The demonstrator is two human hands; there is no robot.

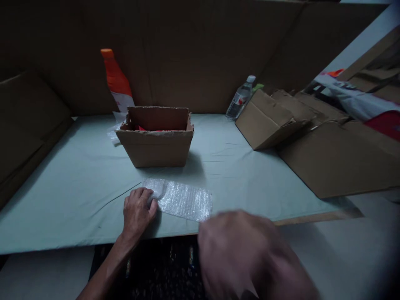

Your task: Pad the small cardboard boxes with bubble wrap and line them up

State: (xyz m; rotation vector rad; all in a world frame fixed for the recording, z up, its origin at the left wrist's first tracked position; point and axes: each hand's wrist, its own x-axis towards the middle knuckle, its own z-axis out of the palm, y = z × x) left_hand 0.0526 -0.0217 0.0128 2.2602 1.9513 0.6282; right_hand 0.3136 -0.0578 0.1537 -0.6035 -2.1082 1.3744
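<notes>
A sheet of bubble wrap lies flat near the front edge of the pale green table. My left hand rests on its left end, fingers curled over a rolled bit of the wrap. My right hand is close to the camera, blurred, hovering below and right of the wrap; whether it holds anything cannot be made out. Behind the wrap stands a small open cardboard box with something red inside.
An orange-capped bottle stands behind the box at the left. A clear water bottle leans at the back. Flattened and folded cardboard boxes fill the right side. Cardboard walls surround the table.
</notes>
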